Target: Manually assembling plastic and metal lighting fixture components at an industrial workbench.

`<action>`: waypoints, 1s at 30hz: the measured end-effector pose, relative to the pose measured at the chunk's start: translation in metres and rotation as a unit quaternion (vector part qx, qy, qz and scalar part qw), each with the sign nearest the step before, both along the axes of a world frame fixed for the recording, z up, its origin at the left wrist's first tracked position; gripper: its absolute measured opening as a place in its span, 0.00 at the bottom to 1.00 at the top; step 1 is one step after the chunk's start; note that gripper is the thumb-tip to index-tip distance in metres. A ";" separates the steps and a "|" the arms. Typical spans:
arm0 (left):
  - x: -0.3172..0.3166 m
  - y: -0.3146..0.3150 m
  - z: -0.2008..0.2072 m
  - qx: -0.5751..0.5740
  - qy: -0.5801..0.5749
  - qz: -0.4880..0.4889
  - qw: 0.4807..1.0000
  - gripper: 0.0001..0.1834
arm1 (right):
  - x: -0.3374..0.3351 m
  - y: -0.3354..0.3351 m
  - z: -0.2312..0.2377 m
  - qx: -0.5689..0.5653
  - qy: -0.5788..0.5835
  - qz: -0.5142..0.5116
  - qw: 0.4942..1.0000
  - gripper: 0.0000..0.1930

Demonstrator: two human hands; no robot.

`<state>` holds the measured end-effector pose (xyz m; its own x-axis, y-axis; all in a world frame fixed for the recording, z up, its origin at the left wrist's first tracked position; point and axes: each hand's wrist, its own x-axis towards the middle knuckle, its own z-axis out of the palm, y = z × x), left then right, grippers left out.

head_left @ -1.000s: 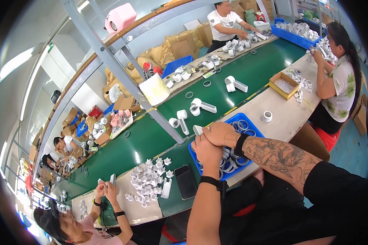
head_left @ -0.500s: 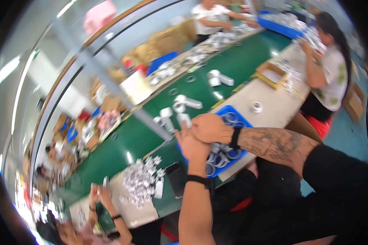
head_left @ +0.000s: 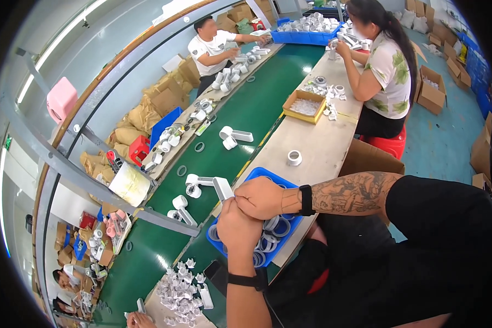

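Note:
My two hands meet above a blue tray (head_left: 209, 236) on the near bench. My left hand (head_left: 238, 227) is closed, its fingers curled up against the other hand. Pressed down over it, my right hand (head_left: 259, 197) is a fist. A white plastic handle-shaped part (head_left: 222, 189) juts out past the fingers, gripped between both hands; its other end is hidden. Grey and white rings (head_left: 279, 226) fill the tray under my wrists. Just beyond, on the green conveyor belt, lie similar white parts with round heads, one of them a handled part (head_left: 185, 212).
A grey metal post (head_left: 169, 221) slants across the belt. White clips (head_left: 183, 292) are heaped at lower left beside a dark phone (head_left: 217, 276). A white ring (head_left: 294, 158) and a yellow box (head_left: 304, 106) sit on the right bench. Co-workers sit along the line.
The view has turned and sharpened, so the scene sits further left and lower. My hands stay together over the tray, the white part still at the fingertips.

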<state>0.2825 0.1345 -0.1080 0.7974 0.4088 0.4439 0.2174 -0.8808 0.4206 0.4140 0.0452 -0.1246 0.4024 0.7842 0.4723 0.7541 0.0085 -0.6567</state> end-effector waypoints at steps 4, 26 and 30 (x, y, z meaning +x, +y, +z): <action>0.000 0.003 -0.002 0.009 0.018 0.005 1.000 0.22 | 0.001 0.000 0.002 0.024 -0.007 0.009 1.000 0.15; -0.162 -0.053 -0.021 -0.679 -0.127 -0.017 0.723 0.38 | 0.043 -0.023 0.025 -0.032 -0.067 0.272 0.960 0.18; -0.167 -0.077 -0.013 -0.702 -0.053 -0.063 0.708 0.31 | -0.039 -0.060 0.058 -0.057 -0.045 0.493 0.867 0.17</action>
